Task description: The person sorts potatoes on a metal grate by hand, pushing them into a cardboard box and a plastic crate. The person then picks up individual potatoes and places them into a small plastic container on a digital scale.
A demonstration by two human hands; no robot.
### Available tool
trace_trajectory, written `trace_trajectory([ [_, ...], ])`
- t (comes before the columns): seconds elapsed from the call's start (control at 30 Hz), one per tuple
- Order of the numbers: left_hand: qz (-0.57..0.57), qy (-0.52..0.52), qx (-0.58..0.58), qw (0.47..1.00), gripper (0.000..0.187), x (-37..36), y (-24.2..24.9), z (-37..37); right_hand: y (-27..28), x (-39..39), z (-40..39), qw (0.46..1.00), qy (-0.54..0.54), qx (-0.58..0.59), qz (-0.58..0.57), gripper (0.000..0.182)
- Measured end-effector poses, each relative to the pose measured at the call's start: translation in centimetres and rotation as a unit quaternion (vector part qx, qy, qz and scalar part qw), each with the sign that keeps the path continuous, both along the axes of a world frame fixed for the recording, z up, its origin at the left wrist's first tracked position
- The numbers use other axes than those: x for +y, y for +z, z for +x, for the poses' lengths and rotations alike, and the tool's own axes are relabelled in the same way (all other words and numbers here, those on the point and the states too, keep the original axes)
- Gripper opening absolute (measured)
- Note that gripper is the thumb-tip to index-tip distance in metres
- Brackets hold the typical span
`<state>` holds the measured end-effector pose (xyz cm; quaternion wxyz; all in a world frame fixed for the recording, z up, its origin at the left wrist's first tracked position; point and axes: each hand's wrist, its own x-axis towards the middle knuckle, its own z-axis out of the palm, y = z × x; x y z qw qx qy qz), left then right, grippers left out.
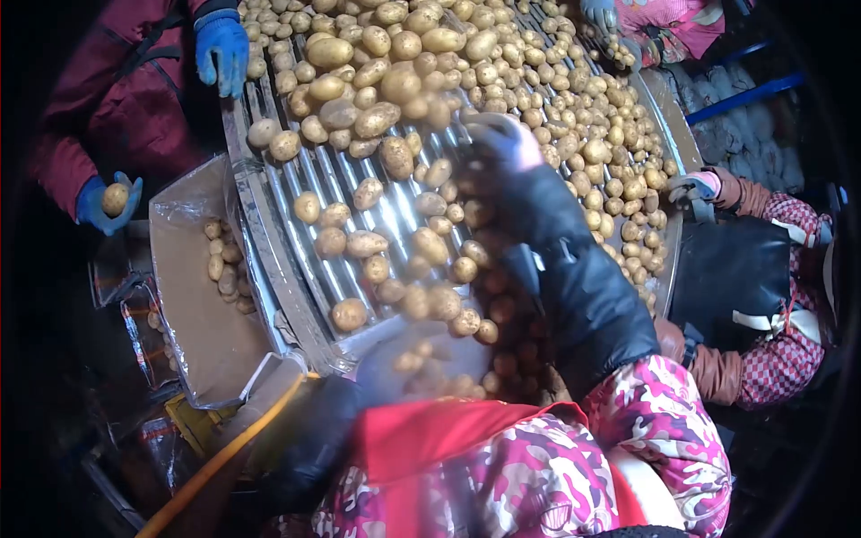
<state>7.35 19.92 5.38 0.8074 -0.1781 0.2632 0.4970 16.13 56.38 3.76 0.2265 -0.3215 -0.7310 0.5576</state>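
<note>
Potatoes [421,134] cover a roller conveyor [350,193] that runs from the top of the frame down to its centre, thick at the top and thinning to scattered ones on the bare rollers near the middle. The right hand [502,139], in a purple glove with a dark sleeve, reaches up from the lower right over the middle of the belt; it is blurred, so I cannot tell whether its fingers close on a potato or hang loose. The left hand [395,359] at lower centre is a pale smear over the belt's near end, and its grip cannot be told either.

At the left a cardboard box [193,296] holds a few potatoes. A co-worker's blue glove [108,202] at far left clasps one potato, and another blue glove [222,49] rests at the belt's upper left edge.

Risks, as I judge them: a fast reach could knock potatoes off the near lip of the conveyor, glove fingers could catch between rollers, and a loose sleeve could snag. Hands from several people near the same belt could collide.

No brand, label or writing can be read anywhere.
</note>
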Motion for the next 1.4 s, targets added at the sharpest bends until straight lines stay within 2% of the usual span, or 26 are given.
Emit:
trace_trajectory([
  [0.03,-0.029,-0.002,0.013,0.999,0.040,0.3,0.2,0.2,0.9,-0.6,1.3,0.988,-0.009,0.124,-0.091,0.042],
  [0.13,-0.059,-0.022,0.049,0.997,0.037,0.7,0.3,0.3,3.8,-2.6,3.0,0.892,-0.146,0.182,-0.386,0.042],
  [0.2,-0.048,-0.027,0.040,0.998,0.037,0.9,1.2,0.1,5.7,-3.4,2.2,0.901,-0.186,0.124,-0.371,0.040],
  [0.27,-0.013,-0.028,-0.006,1.000,0.044,0.6,0.8,-0.3,2.9,-1.6,3.1,0.975,-0.050,0.043,-0.213,0.034],
  [0.33,0.037,-0.029,-0.053,0.997,0.059,0.0,-0.9,-0.9,2.3,-1.3,1.6,0.995,0.055,-0.045,-0.066,0.033],
  [0.4,0.076,-0.031,-0.054,0.995,0.066,-0.2,-1.2,-0.9,2.0,-1.9,-0.7,0.951,0.149,-0.192,0.190,0.035],
  [0.43,0.088,-0.034,-0.047,0.994,0.069,-0.3,-1.5,-0.8,1.8,-2.6,-2.3,0.917,0.162,-0.255,0.262,0.036],
  [0.47,0.100,-0.036,-0.040,0.994,0.071,-0.4,-1.7,-0.7,2.7,-4.0,-4.1,0.906,0.118,-0.357,0.195,0.037],
  [0.53,0.107,-0.050,-0.033,0.992,0.076,-0.7,-3.8,-0.6,2.3,-4.9,-7.4,0.815,0.152,-0.485,0.277,0.038],
  [0.57,0.107,-0.059,-0.029,0.992,0.079,-0.8,-4.8,-0.6,3.7,-4.5,-8.0,0.803,0.216,-0.512,0.214,0.037],
  [0.67,0.101,-0.084,-0.020,0.991,0.083,-1.2,-6.1,-0.5,5.7,-5.2,-8.4,0.792,0.216,-0.514,0.250,0.040],
  [0.7,0.110,-0.083,-0.017,0.990,0.084,-1.4,-6.2,-0.5,5.6,-4.6,-8.1,0.792,0.232,-0.505,0.253,0.037],
  [0.8,0.083,-0.063,0.014,0.994,0.076,-0.6,-3.0,-0.7,3.6,-2.8,-5.2,0.869,0.182,-0.436,0.149,0.035],
  [0.83,0.078,-0.070,0.047,0.993,0.070,-0.5,-2.5,-0.8,1.7,-1.5,-3.6,0.914,0.156,-0.356,0.120,0.035],
  [0.87,0.072,-0.077,0.079,0.991,0.064,-0.4,-2.0,-0.9,0.2,0.2,-1.4,0.896,0.265,-0.242,0.261,0.036],
  [0.9,0.054,-0.065,0.085,0.993,0.056,0.1,-1.0,-0.6,0.2,0.6,-0.2,0.944,0.234,-0.199,0.123,0.033],
  [0.93,0.036,-0.058,0.090,0.994,0.049,0.3,-0.3,-0.4,-0.1,0.7,0.5,0.963,0.199,-0.172,0.054,0.031],
  [0.97,0.050,-0.065,0.080,0.993,0.054,0.2,-0.2,-0.6,-0.3,0.9,1.2,0.977,0.160,-0.140,-0.012,0.029],
  [1.07,0.080,-0.067,0.040,0.994,0.067,-0.2,-1.2,-1.2,1.5,0.0,-0.6,0.991,0.091,-0.042,-0.090,0.029],
  [1.13,0.087,-0.061,-0.003,0.994,0.067,-0.7,-3.3,-1.0,0.4,0.8,-2.1,0.956,0.058,0.103,-0.268,0.032],
  [1.17,0.090,-0.058,-0.006,0.994,0.067,-1.0,-3.5,-0.9,-0.1,1.5,-3.6,0.983,0.089,-0.031,-0.155,0.040],
  [1.2,0.095,-0.055,-0.009,0.994,0.068,-1.0,-3.4,-0.8,-0.3,2.0,-5.2,0.978,0.125,-0.162,-0.035,0.049],
  [1.27,0.071,-0.024,-0.095,0.993,0.068,-0.9,-3.9,-0.7,0.6,0.0,-8.6,0.895,0.147,-0.353,0.231,0.047],
  [1.3,0.042,0.003,-0.178,0.983,0.067,-1.1,-5.0,-0.3,1.6,-1.1,-9.8,0.868,0.152,-0.406,0.242,0.047],
  [1.37,0.030,0.021,-0.208,0.977,0.068,-1.4,-5.5,0.3,5.9,-2.6,-11.6,0.806,0.205,-0.510,0.219,0.046],
  [1.4,0.047,0.008,-0.157,0.987,0.069,-1.3,-5.1,0.3,4.3,-2.1,-11.5,0.793,0.200,-0.501,0.284,0.043],
])
